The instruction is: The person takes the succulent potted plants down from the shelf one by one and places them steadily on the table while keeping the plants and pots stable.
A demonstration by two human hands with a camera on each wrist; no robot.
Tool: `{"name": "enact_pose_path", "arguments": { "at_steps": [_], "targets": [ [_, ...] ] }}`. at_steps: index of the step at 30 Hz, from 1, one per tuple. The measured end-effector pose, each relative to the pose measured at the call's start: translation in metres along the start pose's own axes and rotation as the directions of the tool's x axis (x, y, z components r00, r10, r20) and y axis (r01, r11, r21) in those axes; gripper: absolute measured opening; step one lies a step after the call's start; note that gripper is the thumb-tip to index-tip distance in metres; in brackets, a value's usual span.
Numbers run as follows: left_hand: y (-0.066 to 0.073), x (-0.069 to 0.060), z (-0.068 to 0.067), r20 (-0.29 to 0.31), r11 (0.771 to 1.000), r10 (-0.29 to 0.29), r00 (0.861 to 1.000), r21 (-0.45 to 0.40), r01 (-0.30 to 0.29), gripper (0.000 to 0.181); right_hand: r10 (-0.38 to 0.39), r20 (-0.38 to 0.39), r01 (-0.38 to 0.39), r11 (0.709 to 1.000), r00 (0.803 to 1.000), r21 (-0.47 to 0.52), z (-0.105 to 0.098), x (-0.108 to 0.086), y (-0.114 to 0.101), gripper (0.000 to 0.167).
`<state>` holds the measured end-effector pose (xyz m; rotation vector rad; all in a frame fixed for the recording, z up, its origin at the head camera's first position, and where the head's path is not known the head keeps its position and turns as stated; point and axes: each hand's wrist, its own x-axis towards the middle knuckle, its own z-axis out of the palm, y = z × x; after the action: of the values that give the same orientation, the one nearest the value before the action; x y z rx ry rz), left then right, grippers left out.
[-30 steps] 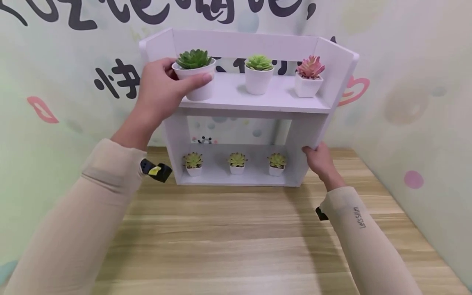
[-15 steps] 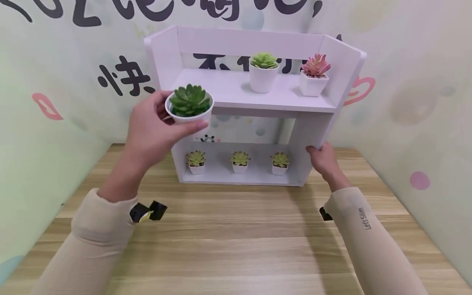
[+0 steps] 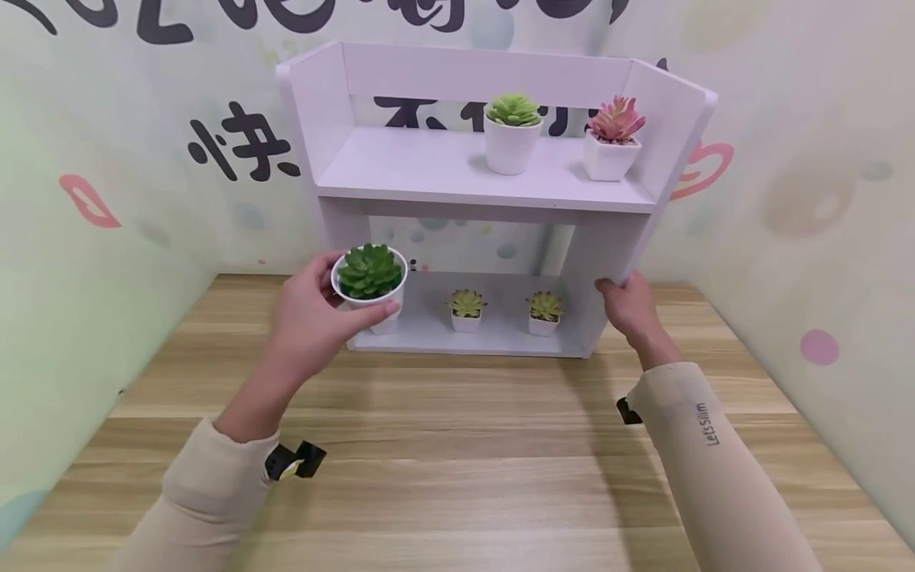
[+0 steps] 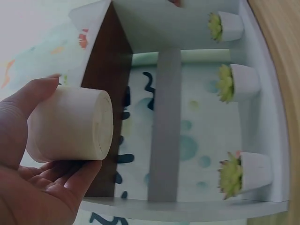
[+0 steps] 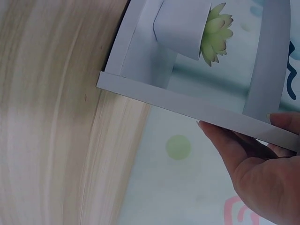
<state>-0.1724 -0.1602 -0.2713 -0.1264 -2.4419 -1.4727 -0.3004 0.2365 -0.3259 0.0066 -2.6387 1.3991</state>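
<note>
In the head view my left hand (image 3: 307,318) holds a potted succulent (image 3: 369,272), dark green in a round white pot, in front of the shelf's lower left. Thumb and fingers wrap the pot (image 4: 70,124) in the left wrist view, where its base faces the shelf. The small succulent behind it is mostly hidden in the head view. At the right, my right hand (image 3: 631,308) grips the side panel of the white two-tier shelf (image 3: 429,195). The right wrist view has the thumb and fingers of that hand (image 5: 267,173) on either side of the panel (image 5: 187,110).
On the top tier stand a light green succulent (image 3: 513,135) and a pink succulent (image 3: 613,141). Small succulents in white pots (image 3: 467,311) line the lower tier. The shelf stands on a wood-grain table (image 3: 457,445) against a patterned wall (image 3: 786,199).
My left hand has lifted the dark green succulent off the top tier's left end and brought it down to the lower tier's height. My right hand keeps its grip on the side panel.
</note>
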Motion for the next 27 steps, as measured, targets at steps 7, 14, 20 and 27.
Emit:
{"name": "enact_pose_path", "arguments": {
  "at_steps": [7, 14, 20, 27],
  "targets": [
    [-0.024, -0.005, 0.005, 0.027, 0.998, -0.068, 0.997, 0.015, 0.068, 0.079, 0.007, 0.005, -0.007, 1.000, 1.000, 0.013, 0.001, 0.000, -0.001, 0.051],
    [-0.056, -0.003, 0.016, 0.073, 0.994, -0.106, 0.992, 0.026, 0.104, 0.085, 0.004, 0.016, -0.004, 1.000, 1.000, 0.019, -0.001, -0.001, -0.001, 0.051],
    [-0.076, -0.002, 0.037, 0.084, 0.994, -0.106, 0.991, 0.036, 0.103, 0.082, 0.010, 0.008, -0.010, 1.000, 1.000, 0.014, -0.001, 0.000, -0.001, 0.052],
    [-0.087, 0.002, 0.064, 0.164, 0.982, -0.168, 0.972, -0.063, 0.180, 0.081, 0.018, 0.011, -0.018, 1.000, 1.000, 0.021, 0.001, -0.001, -0.002, 0.052]
  ]
}}
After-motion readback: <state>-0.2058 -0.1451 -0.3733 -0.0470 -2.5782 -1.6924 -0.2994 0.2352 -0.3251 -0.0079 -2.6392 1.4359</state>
